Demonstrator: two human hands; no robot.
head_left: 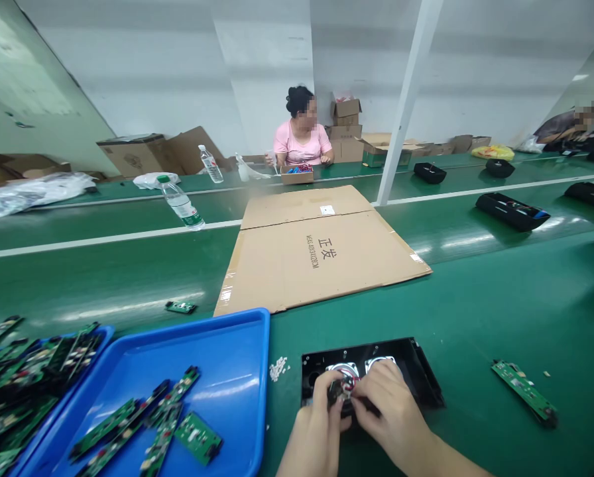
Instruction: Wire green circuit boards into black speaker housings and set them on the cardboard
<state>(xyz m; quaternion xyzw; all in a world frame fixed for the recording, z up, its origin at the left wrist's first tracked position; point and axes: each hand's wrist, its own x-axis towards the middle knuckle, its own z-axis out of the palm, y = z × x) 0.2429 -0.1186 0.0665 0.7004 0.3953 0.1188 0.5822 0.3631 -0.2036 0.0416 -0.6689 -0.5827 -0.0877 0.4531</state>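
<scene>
In front of me lies a black plastic housing (425, 372) with two round speakers set in it, one of them a silver-rimmed speaker (343, 366). My left hand (317, 414) is closed over the housing, its thumb and fingers around a small dark circuit board (335, 392) with wires, partly hidden by the fingers. My right hand (395, 405) is closed too, its fingertips pinched at thin red and white wires (349, 383) beside that board. The ends of the wires are covered by my fingers.
Left stands a blue tray (266, 371) with several green circuit boards, beside another heaped tray. Small white bits (278, 368) lie near the housing. A loose circuit board (524, 392) is at right. Ahead are flattened cardboard (321, 258), a water bottle (181, 203) and a seated person (301, 142).
</scene>
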